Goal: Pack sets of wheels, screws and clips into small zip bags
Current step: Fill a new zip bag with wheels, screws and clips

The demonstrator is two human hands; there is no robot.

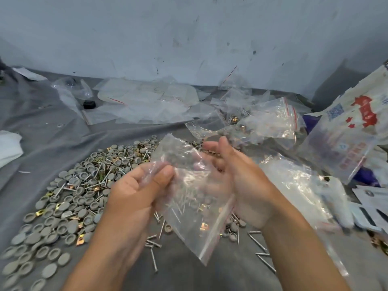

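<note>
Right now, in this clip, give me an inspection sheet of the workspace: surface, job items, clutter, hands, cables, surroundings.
Surface: grey cloth, creased, covering the work area.
Job's things: pile of grey wheels, screws and brass clips at left; loose screws near the wrists; clear zip bag held up, with screws, wheels and a clip showing through it.
Clutter: empty and filled zip bags far right; flat plastic sheets; black cap; printed white sack; white cloth.
Hands: left hand pinches the bag's upper edge; right hand behind the bag, fingers straight.
Cables: nothing seen.
Surroundings: scuffed pale wall behind.
</note>
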